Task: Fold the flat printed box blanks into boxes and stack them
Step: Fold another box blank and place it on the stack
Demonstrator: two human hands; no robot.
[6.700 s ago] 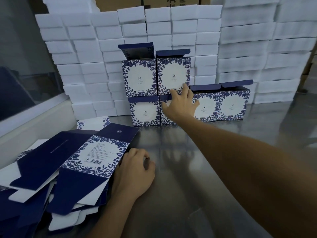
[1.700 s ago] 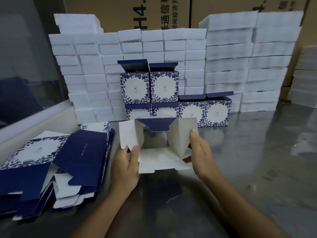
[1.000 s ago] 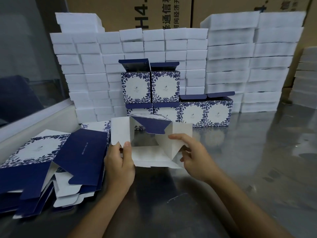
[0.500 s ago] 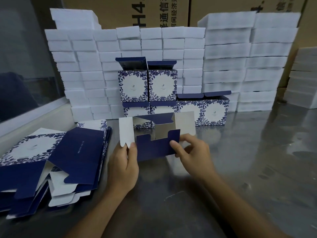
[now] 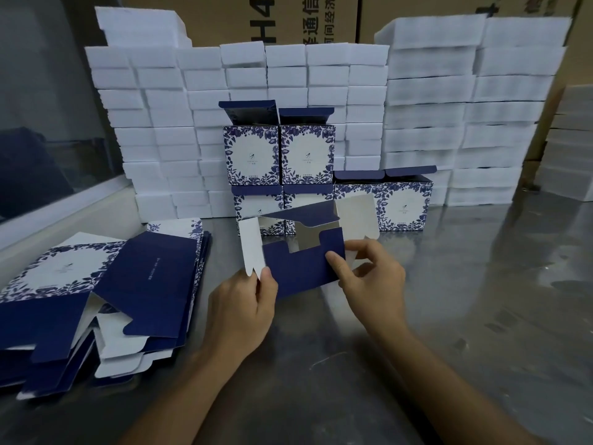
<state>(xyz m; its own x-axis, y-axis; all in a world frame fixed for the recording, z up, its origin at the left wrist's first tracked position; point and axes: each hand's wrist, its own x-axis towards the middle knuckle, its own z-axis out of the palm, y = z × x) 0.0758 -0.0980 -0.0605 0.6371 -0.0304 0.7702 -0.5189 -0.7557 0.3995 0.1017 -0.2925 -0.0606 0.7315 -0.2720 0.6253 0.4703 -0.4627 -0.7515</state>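
A half-folded box blank, navy outside and white inside, is held above the steel table with its open end toward me. My left hand grips its left side, thumb by the white side flap. My right hand pinches the navy bottom flap at its right edge. A loose pile of flat blanks lies to the left. Behind, folded boxes with blue floral print stand stacked in two rows, lids up.
White foam blocks are stacked in a wall along the back, with brown cartons behind them. A glass partition runs along the left. The shiny steel table stretches to the right.
The navy bottom flap has been folded up across the box's open end. My right hand moved from the right wall to pinch that flap. The box tilted slightly.
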